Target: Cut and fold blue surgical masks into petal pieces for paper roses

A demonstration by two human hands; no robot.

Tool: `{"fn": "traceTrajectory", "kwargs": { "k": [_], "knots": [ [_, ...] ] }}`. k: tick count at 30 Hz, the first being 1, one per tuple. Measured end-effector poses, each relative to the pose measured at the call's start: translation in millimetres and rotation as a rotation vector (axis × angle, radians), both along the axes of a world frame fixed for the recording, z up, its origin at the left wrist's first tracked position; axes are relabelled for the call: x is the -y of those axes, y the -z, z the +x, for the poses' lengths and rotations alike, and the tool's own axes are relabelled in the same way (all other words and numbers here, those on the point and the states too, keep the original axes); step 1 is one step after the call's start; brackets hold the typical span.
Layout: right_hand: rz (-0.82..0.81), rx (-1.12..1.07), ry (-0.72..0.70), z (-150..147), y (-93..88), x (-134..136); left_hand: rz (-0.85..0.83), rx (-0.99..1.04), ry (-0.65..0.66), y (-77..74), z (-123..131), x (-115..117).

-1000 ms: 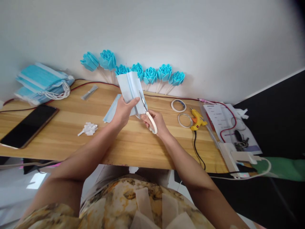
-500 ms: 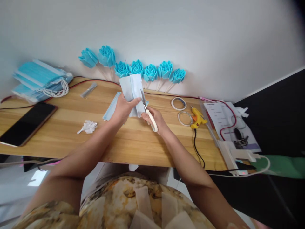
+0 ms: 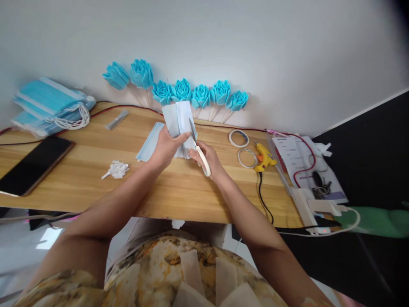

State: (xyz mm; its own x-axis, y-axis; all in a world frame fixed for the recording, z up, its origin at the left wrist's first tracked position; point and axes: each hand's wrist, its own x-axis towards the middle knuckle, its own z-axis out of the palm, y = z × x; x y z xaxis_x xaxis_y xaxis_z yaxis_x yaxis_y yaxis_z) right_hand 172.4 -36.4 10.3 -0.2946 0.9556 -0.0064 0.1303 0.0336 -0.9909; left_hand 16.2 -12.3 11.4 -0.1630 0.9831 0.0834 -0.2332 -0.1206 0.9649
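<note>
My left hand (image 3: 165, 148) grips the lower part of a pale blue face mask piece (image 3: 177, 119) and holds it upright over the wooden table (image 3: 96, 170). My right hand (image 3: 209, 160) is closed on white-handled scissors (image 3: 200, 150). Their blades point up along the right side of the mask piece. Just behind my left hand another blue mask strip (image 3: 148, 143) lies flat on the table.
Several blue fabric roses on sticks (image 3: 182, 90) lean on the wall. A stack of masks (image 3: 51, 106), a phone (image 3: 33, 164), white scraps (image 3: 115, 169), two tape rolls (image 3: 243, 147), a yellow glue gun (image 3: 263, 157) and papers with keys (image 3: 306, 168) lie around.
The scissors have worked a little further up along the mask piece, and the mask's top edge sits lower. The view has shifted slightly.
</note>
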Motion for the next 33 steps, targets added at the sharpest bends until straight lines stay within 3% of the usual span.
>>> {"fn": "traceTrajectory", "kwargs": {
  "k": [15, 24, 33],
  "knots": [
    [0.005, 0.019, 0.019, 1, 5.5, 1, -0.018, 0.075, 0.058, -2.4, -2, 2],
    [-0.016, -0.005, 0.032, -2, -0.3, 2, -0.016, 0.075, 0.046, -0.1, -2, 0],
    [-0.003, -0.025, 0.032, 1, 13.1, 0, -0.002, 0.052, 0.03, 1.1, -1, -1]
  ]
}}
